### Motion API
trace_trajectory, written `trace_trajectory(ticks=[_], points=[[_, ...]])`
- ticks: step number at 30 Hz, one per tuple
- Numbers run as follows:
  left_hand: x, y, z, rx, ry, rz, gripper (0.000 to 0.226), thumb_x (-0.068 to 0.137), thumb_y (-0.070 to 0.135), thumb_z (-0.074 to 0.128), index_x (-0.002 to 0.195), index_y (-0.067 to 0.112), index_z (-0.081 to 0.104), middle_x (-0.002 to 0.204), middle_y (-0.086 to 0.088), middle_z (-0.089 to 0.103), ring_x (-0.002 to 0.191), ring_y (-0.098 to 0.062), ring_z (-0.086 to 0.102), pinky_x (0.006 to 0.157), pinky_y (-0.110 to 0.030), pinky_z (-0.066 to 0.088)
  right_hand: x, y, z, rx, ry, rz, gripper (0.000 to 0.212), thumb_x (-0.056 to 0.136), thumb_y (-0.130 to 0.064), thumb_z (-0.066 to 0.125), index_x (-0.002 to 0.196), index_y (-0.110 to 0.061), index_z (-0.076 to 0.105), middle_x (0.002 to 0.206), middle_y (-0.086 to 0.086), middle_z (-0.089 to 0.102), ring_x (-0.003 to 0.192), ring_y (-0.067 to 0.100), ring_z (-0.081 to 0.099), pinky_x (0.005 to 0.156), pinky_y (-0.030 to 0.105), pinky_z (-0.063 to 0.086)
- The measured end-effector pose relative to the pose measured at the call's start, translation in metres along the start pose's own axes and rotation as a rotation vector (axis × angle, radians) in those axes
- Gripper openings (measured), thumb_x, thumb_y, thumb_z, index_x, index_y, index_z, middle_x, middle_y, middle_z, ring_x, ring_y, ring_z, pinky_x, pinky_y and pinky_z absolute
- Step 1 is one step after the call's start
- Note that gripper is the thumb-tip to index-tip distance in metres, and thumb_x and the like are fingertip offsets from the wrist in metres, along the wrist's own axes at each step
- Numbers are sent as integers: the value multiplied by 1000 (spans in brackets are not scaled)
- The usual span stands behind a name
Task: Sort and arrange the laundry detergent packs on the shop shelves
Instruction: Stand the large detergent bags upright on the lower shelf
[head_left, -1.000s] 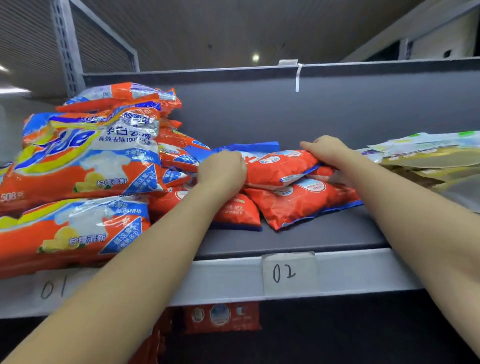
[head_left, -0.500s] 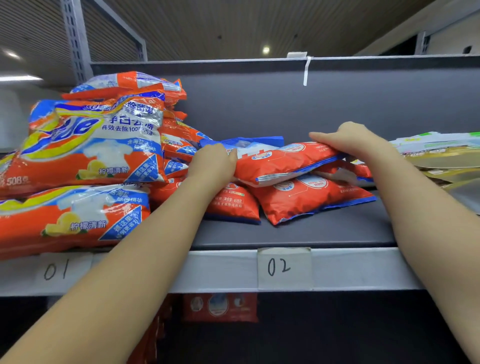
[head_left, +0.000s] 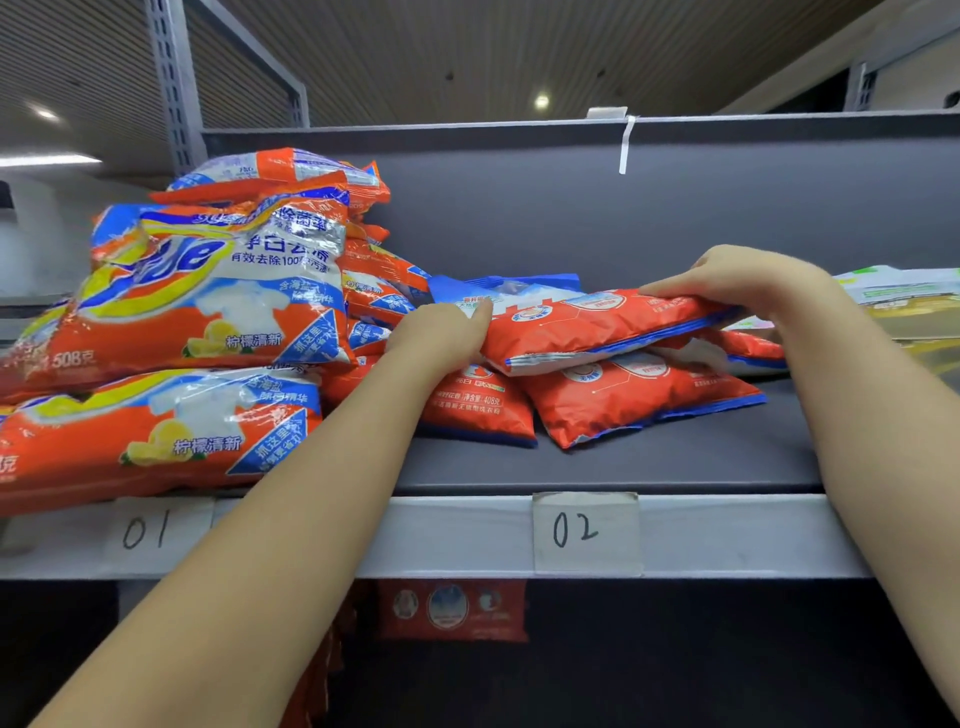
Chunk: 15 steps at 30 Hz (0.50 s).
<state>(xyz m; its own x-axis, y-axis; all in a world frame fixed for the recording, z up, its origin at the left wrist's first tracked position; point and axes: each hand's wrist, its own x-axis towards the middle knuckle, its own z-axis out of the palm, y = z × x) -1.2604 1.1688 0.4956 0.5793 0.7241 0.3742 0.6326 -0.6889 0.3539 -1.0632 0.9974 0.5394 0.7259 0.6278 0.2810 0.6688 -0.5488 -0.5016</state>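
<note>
A red detergent pack with a blue edge (head_left: 587, 327) is held level between both hands above the grey shelf (head_left: 649, 462). My left hand (head_left: 441, 338) grips its left end; my right hand (head_left: 743, 280) grips its right end from above. Under it lie two more red packs, one on the left (head_left: 478, 410) and one on the right (head_left: 634, 400). A third red pack (head_left: 748, 348) lies behind on the right. A blue pack (head_left: 498, 286) peeks out behind the held one.
A tall pile of large orange Tide bags (head_left: 208, 291) fills the shelf's left part above label 01 (head_left: 145, 530). Label 02 (head_left: 584, 530) marks the middle. Yellowish flat packs (head_left: 909, 296) are stacked at the right. A red pack (head_left: 452, 608) shows on the lower shelf.
Both hands have lifted the top red pack a little off the packs below it and tilted its front edge up. The view has shifted slightly downward.
</note>
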Motion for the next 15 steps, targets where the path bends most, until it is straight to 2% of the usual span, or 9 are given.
trace_trajectory(ticks=[2,4,7,10,12,13,15], points=[[0,4,0,-200,-26,1,53,102,41,24,138,8,46,141,-17,46,129,-31,43,104,-35,32,-4,-1,0,-20,-8,3,55,75,-58,67,82,-3,69,85,14,67,76,30,61,79,37,50],[1,5,0,-347,-17,26,52,100,42,35,138,9,46,142,-13,46,129,-28,44,102,-30,33,-8,-3,1,-44,11,-1,53,79,-55,64,85,-2,67,88,15,66,77,30,59,74,36,46],[7,4,2,-618,-34,16,66,87,62,47,126,10,57,127,-6,60,112,-23,59,98,-31,44,-13,-3,6,-22,83,-9,52,83,-53,62,91,-1,67,92,16,65,81,31,56,70,33,41],[7,5,3,-784,-81,53,80,73,74,55,123,11,56,116,0,65,101,-16,64,92,-34,51,-21,0,10,-2,151,-17,50,83,-52,61,80,-2,65,84,16,61,72,27,52,61,32,38],[6,7,2,-929,-166,69,81,74,70,61,127,10,51,115,1,65,90,-11,67,82,-31,55,-28,2,9,3,178,-16,51,84,-52,60,73,-3,62,77,14,56,63,23,46,55,31,34],[7,8,2,-1011,-213,68,77,77,64,63,130,10,48,115,2,64,87,-9,67,78,-30,56,-31,5,9,28,188,-22,51,84,-51,61,77,-1,63,78,13,55,63,23,45,56,31,33],[7,11,3,-1210,-324,60,62,84,50,64,130,12,49,116,-1,67,95,-13,68,81,-33,57,-38,10,10,103,204,-47,51,84,-49,62,88,1,66,81,13,56,70,23,46,59,32,33]])
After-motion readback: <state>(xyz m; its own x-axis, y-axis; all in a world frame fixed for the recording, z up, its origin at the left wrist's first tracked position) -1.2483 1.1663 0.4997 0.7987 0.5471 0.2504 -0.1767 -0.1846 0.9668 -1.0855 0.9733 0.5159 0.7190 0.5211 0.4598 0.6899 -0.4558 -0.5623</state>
